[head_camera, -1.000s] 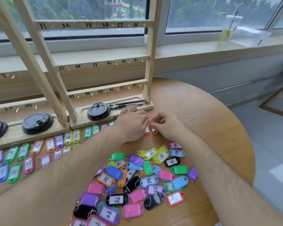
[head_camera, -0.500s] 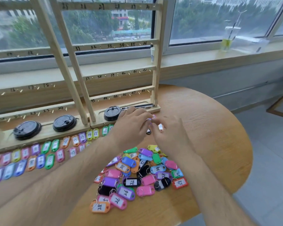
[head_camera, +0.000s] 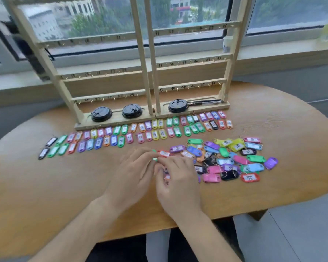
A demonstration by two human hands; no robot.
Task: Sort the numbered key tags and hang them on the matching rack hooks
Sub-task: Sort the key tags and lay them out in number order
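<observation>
One red tag — lengthwise left-right — pinched by both hands' fingers.

Multicoloured key tags, pale wood rack, 3 black lids, tan table

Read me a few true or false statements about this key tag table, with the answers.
1. Three black lids sit in the rack bases. True.
2. Tags hang from the rack hooks. False: the hooks look bare, and the sorted tags lie in rows on the table.
3. The left hand and right hand are far apart. False: they meet at the left edge of the loose pile.
4. The loose pile spreads to the right of both hands. True.
5. The pen lies in the left rack base. False: it lies in the right rack base, beside a lid.
</observation>
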